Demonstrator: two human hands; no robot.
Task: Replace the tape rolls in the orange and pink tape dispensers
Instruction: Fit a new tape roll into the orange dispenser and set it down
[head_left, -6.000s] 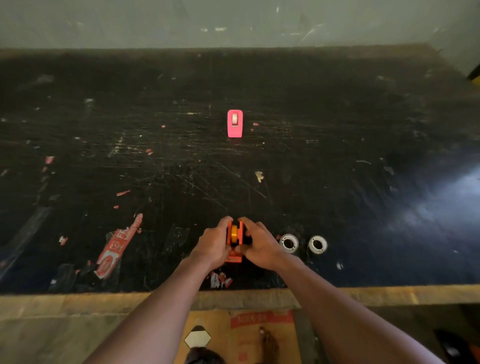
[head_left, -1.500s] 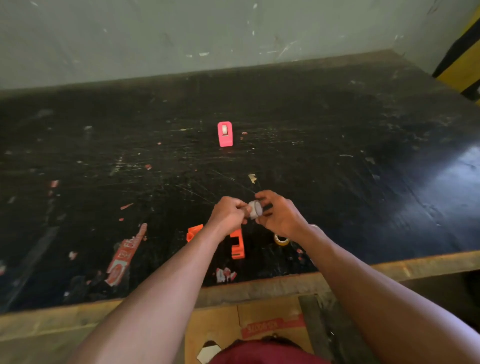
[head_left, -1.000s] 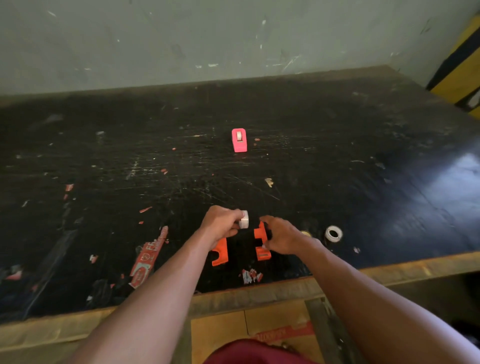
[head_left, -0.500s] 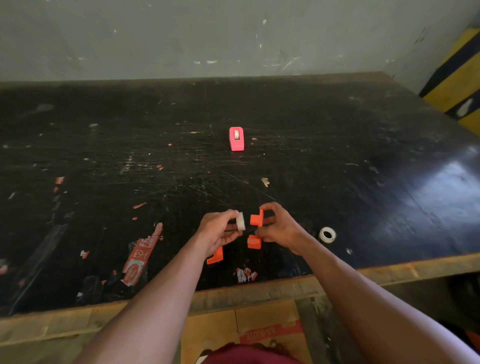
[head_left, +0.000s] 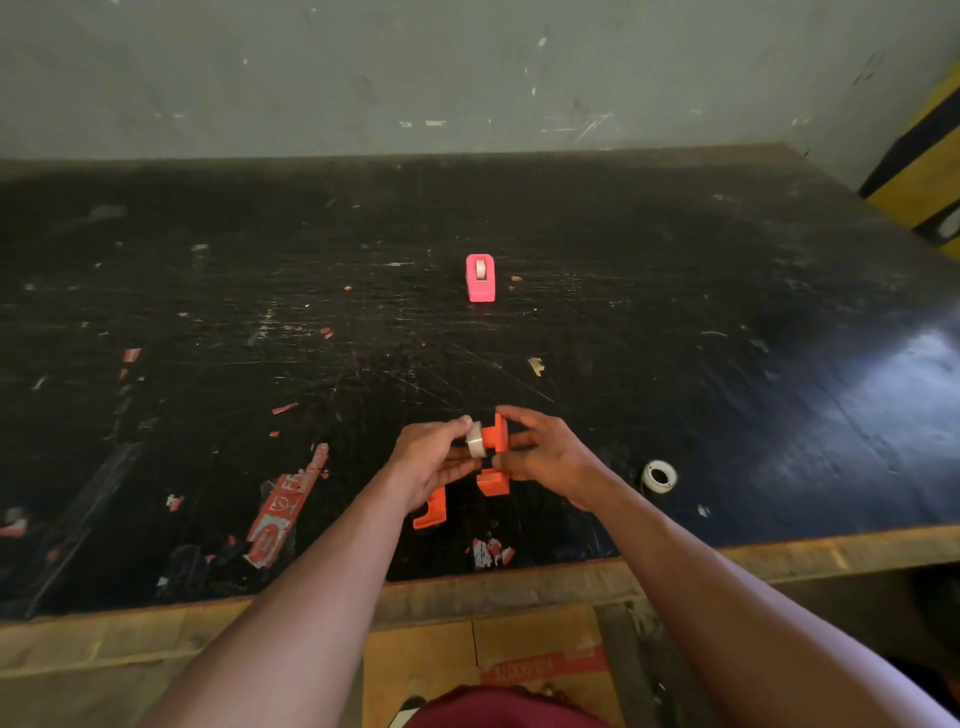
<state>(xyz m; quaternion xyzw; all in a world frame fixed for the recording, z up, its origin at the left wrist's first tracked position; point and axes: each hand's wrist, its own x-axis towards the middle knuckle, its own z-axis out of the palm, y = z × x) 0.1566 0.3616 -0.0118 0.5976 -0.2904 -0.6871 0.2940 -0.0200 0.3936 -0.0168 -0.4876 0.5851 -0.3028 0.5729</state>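
Above the near edge of the black, scratched worktop (head_left: 675, 291) we see both hands raised and close together. The left hand (head_left: 428, 462) pinches a small whitish tape roll (head_left: 475, 441) between thumb and fingers, its flat face turned toward the right. The right hand (head_left: 545, 457) grips an orange dispenser piece (head_left: 497, 434), a flat plate with a stub pointing at the roll; roll and stub touch or nearly touch, we cannot tell which. Below the hands, two more orange parts lie on the worktop: a blocky one (head_left: 492, 482) and a curved one (head_left: 432, 512) partly hidden under the left wrist. A spare roll (head_left: 658, 475) lies flat near the front edge, right of the hands. The pink dispenser (head_left: 480, 277) stands mid-worktop, well apart, a pale roll seated in its top.
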